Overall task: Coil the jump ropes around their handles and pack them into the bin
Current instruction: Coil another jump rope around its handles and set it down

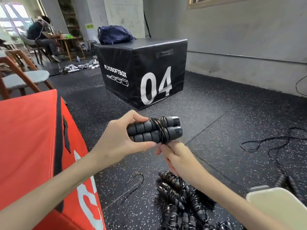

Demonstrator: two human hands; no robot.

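Observation:
My left hand point(118, 138) grips a pair of black foam jump rope handles point(147, 130), held side by side and pointing right. A few turns of thin black cord point(162, 129) wrap around their middle. My right hand point(174, 156) is just below the handles, fingers pinched on the cord where it leaves the coil. On the floor beneath my arms lies a pile of several coiled jump ropes point(184, 201). An uncoiled rope point(272, 146) trails loose across the floor at the right, its handles point(285, 181) near the bottom right. I see no bin for certain.
A red soft box point(33, 146) stands close at my left. A black plyo box marked 04 point(149, 72) sits ahead with a blue bag point(114, 34) on top. A pale rounded object point(280, 208) is at bottom right. Chairs and a seated person point(41, 35) are far left.

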